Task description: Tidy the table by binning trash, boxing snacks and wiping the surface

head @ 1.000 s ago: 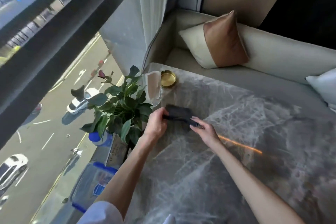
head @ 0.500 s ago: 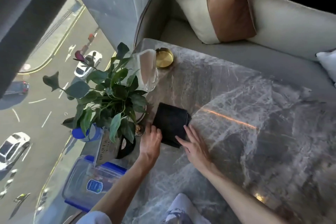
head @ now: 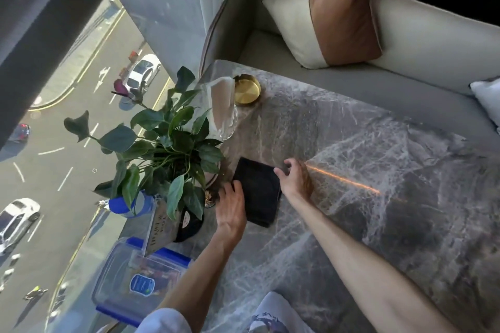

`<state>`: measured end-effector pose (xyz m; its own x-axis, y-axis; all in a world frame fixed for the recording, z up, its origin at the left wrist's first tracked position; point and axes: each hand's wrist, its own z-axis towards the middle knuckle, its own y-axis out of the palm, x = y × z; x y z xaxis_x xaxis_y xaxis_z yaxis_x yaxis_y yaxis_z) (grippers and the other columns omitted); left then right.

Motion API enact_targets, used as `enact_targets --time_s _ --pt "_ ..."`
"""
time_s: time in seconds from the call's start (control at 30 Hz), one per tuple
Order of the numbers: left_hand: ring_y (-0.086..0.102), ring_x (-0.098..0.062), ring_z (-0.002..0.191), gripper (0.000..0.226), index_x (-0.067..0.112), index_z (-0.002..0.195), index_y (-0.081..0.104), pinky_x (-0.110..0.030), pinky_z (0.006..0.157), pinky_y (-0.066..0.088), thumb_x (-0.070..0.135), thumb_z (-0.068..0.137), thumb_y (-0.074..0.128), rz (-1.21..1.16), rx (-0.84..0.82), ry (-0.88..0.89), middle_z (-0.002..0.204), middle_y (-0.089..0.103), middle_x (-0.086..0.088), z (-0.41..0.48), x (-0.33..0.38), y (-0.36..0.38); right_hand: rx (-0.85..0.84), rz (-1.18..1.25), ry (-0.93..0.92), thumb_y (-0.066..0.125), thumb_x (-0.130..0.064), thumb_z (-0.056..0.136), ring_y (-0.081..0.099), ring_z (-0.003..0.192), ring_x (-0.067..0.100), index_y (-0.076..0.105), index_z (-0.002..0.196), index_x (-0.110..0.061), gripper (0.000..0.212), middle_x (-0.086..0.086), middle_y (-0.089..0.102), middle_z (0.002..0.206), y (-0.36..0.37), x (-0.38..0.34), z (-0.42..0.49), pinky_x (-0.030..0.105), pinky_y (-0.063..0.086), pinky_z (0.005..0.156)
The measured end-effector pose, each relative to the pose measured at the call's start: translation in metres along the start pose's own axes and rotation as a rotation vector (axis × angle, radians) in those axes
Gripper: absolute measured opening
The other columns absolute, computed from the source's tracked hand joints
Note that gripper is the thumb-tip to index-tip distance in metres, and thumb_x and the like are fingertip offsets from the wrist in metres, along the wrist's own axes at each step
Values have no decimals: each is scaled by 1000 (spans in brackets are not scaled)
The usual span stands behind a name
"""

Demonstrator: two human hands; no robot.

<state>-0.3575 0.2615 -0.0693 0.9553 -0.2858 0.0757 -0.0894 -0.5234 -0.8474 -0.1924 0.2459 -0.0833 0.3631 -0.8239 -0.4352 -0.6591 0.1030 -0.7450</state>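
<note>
So the folded black cloth [head: 259,192] is lying on the marble table [head: 351,224], right beside the potted plant [head: 167,143]. The left hand [head: 231,208] is resting flat on its near left edge, fingers straight. The right hand [head: 295,180] is sitting at the far right corner, fingers loosely curled, thumb touching the cloth, not really gripping anything.

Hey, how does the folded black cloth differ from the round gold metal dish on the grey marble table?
The folded black cloth is matte, square and soft; the round gold metal dish is shiny and rimmed. The cloth lies by the green potted plant, left hand on it, right hand at its edge; the dish sits untouched at the far corner. Both rest on the grey marble table.
</note>
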Motion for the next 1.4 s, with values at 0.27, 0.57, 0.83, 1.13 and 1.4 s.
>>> enact_targets --time_s 0.27,0.57,0.83,1.13,1.4 --pt "56 -26 92 33 17 104 56 -37 75 49 40 83 66 83 5 427 101 56 -5 -33 14 32 -26 -98 -74 65 -31 89 61 106 28 68 94 -23 10 6 61 112 5 15 13 37 50 85" --pt "52 -30 101 25 13 109 52 -39 87 41 7 87 43 119 -57 560 107 55 -10 -31 9 33 -61 -191 -27 58 -27 92 63 103 30 64 88 -21 9 6 63 110 1 19 19 34 47 78" --pt "54 -33 105 26 7 119 51 -42 88 47 14 95 46 -232 153 115 116 56 -13 17 -6 -2 -75 -81 76 66 -27 88 63 103 32 58 99 -17 17 8 67 105 16 16 13 32 39 75" --pt "54 -35 99 40 7 114 42 -39 67 44 -4 78 56 -197 96 40 115 51 -16 50 3 -16 -26 186 -43 68 -15 87 65 92 27 62 101 -13 15 4 65 97 22 16 9 36 52 83" --pt "21 -38 145 75 16 153 13 -49 115 29 28 90 52 8 46 206 157 19 -20 -4 8 34 16 -445 -580 74 -32 79 43 129 28 39 142 -27 72 5 39 146 31 45 -58 41 45 99"
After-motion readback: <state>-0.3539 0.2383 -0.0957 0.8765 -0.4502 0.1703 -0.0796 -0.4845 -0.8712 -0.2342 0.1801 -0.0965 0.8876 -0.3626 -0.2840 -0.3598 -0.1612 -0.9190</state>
